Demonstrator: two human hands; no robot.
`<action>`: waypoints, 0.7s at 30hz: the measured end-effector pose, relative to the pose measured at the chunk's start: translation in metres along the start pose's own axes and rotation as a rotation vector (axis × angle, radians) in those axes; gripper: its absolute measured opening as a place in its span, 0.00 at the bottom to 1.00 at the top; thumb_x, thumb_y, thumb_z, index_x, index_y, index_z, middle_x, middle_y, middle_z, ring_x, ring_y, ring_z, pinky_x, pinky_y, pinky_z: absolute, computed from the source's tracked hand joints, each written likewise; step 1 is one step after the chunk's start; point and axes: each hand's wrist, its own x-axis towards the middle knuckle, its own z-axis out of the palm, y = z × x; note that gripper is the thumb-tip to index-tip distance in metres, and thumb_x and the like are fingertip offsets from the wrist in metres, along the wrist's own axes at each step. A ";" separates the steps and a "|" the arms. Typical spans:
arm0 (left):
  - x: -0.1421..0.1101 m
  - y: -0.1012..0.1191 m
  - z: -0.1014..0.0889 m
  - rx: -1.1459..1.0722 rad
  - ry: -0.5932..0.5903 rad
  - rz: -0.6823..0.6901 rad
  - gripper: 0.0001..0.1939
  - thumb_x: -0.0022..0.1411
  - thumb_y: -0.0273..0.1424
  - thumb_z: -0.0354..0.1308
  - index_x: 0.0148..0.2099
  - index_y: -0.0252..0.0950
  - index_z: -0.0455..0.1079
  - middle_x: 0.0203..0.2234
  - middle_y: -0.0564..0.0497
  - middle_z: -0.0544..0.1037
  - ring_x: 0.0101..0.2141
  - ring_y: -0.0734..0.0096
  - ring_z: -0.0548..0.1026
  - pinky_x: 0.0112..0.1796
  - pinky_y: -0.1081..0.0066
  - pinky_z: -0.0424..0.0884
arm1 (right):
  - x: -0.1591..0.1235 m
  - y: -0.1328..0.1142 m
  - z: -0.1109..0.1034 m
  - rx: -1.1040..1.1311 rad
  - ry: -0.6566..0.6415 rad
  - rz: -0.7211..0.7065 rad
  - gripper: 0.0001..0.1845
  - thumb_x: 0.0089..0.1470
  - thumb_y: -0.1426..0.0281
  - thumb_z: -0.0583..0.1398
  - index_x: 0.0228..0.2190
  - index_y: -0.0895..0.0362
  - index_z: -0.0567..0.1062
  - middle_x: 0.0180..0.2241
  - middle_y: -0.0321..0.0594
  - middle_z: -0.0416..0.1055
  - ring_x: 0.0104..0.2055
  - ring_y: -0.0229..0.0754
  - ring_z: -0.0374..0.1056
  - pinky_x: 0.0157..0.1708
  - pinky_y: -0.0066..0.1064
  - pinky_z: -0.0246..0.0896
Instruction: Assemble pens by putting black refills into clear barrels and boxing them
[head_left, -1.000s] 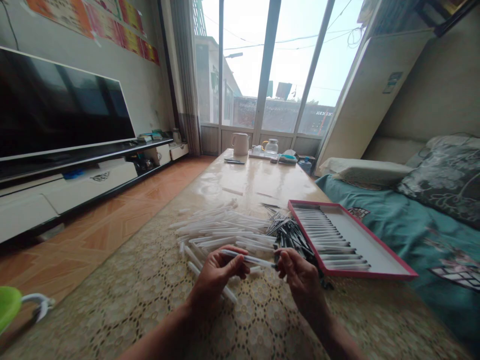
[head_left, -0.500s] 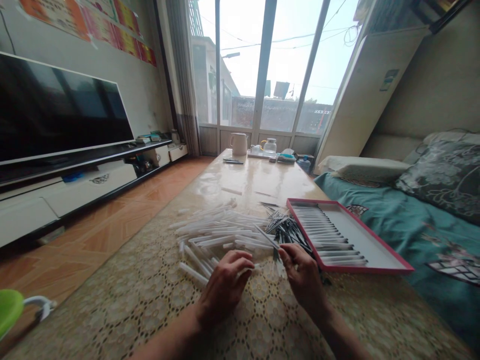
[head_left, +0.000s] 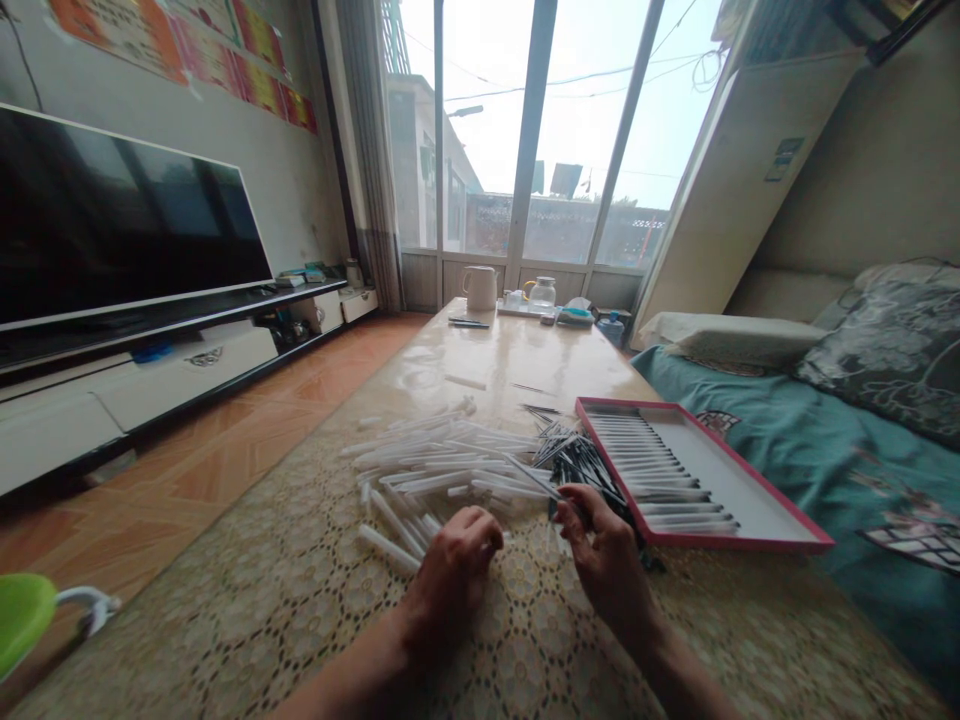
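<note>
In my right hand is a thin, dark pen-like stick, pinched between thumb and fingers. It slants up and left over a pile of translucent white tubes. My left hand rests low at the near edge of that pile, its fingers curled together; what they hold, if anything, is hidden. Beyond my right hand lies a heap of thin black and silver sticks. Right of the heap, a shallow pink-rimmed box holds a row of white tubes with dark ends.
The long table has a patterned cover. At its far end stand a beige jug, a glass pot and a tissue pack. A sofa runs along the right; a green seat is at lower left.
My left hand's fingers have curled in tighter. The right hand keeps the stick in nearly the same spot, its fingers slightly shifted. The whole view has moved a little.
</note>
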 end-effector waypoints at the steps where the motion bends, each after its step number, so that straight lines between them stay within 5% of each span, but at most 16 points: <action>1: 0.001 0.000 -0.002 -0.064 0.066 -0.039 0.08 0.57 0.23 0.51 0.34 0.37 0.70 0.29 0.48 0.74 0.32 0.67 0.72 0.33 0.70 0.66 | 0.000 -0.001 0.000 0.001 0.013 -0.016 0.14 0.59 0.63 0.51 0.40 0.57 0.71 0.33 0.42 0.74 0.32 0.42 0.69 0.32 0.30 0.62; 4: 0.006 0.000 -0.007 -0.298 0.239 -0.186 0.06 0.57 0.28 0.55 0.39 0.37 0.71 0.30 0.49 0.75 0.31 0.68 0.72 0.33 0.71 0.67 | -0.001 -0.004 -0.002 0.002 0.047 -0.063 0.12 0.57 0.65 0.52 0.37 0.56 0.72 0.35 0.41 0.73 0.33 0.42 0.68 0.34 0.30 0.62; 10: 0.014 -0.002 -0.015 -0.791 0.337 -0.444 0.12 0.53 0.38 0.60 0.33 0.34 0.70 0.19 0.55 0.68 0.19 0.77 0.65 0.20 0.76 0.61 | -0.003 -0.011 -0.007 0.010 0.048 -0.106 0.08 0.55 0.68 0.53 0.32 0.56 0.72 0.29 0.39 0.72 0.29 0.41 0.67 0.31 0.29 0.61; 21: 0.014 0.004 -0.014 -0.840 0.271 -0.460 0.14 0.50 0.39 0.63 0.31 0.33 0.70 0.15 0.58 0.66 0.16 0.81 0.62 0.17 0.79 0.59 | -0.004 -0.013 -0.005 -0.007 -0.035 -0.157 0.07 0.53 0.71 0.53 0.32 0.56 0.71 0.28 0.38 0.71 0.29 0.40 0.67 0.30 0.29 0.61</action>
